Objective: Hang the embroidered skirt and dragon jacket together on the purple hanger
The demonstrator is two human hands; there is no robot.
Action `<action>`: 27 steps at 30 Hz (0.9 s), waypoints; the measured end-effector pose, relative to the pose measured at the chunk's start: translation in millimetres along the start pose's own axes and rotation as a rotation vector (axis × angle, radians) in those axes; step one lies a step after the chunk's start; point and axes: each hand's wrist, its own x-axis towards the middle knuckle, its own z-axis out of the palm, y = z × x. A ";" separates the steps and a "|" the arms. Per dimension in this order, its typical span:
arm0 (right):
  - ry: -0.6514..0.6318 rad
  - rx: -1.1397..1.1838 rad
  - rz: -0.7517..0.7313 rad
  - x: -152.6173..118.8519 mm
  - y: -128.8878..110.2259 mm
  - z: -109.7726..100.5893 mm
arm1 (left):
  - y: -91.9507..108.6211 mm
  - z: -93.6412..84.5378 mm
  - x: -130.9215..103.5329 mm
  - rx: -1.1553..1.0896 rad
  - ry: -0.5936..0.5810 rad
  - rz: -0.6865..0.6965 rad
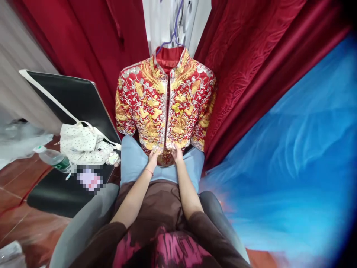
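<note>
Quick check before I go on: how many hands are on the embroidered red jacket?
2. The left hand holds the embroidered red jacket at its lower front corner left of the opening; the right hand holds the corner right of it. No other hand shows.

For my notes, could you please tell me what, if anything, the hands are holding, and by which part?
The red jacket, by its lower front hem: left hand and right hand on either side of the opening.
</note>
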 end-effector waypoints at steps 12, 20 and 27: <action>-0.301 -0.122 0.198 -19.1 22.6 19.0 | 22.1 -11.5 -3.4 -0.217 -0.135 -0.085; -0.164 0.030 0.035 -22.0 3.3 13.8 | 33.5 -8.8 -2.6 -0.207 -0.153 -0.128; -0.104 -0.004 0.019 -23.7 5.0 20.9 | 39.2 -12.4 -10.7 -0.213 -0.190 -0.134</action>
